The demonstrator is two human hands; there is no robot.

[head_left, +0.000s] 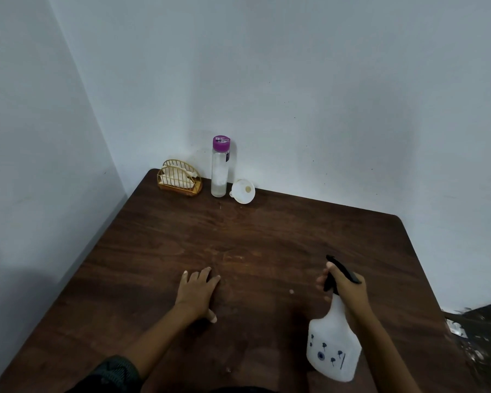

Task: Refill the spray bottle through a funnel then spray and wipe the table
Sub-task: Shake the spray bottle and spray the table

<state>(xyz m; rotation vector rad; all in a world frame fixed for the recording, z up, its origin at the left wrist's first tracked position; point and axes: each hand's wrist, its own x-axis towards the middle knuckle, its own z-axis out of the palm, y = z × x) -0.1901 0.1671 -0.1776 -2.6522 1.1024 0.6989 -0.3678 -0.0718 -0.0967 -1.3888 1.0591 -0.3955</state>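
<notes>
Head view: lower right of frame, right hand (347,287) wrapped around the neck of a white spray bottle (333,347), fingers (322,282) curled at the black trigger head (342,272), bottle lifted and tilted with nozzle aimed toward mid-frame. Lower centre, left hand (197,293) spread flat, palm down on the dark wood counter (267,236), holding nothing.

Likely step: spraying the counter, or possibly still carrying the bottle in for refilling; fill level unreadable through the cloudy plastic. For a good spray: nozzle kept low and angled at the bare middle of the counter, short even squeezes, left hand drawn clear of the mist, then a napkin fetched for wiping.

Bottle: translucent white, squat and broad-shouldered, narrow neck, small dark-blue flower prints on its face.

Upper left of the counter, against the wall: gold wire napkin holder (179,182) with white napkins, tall clear purple-capped bottle (220,168) just beside it, white funnel (243,191) on its side next to that, all well apart from both hands.
</notes>
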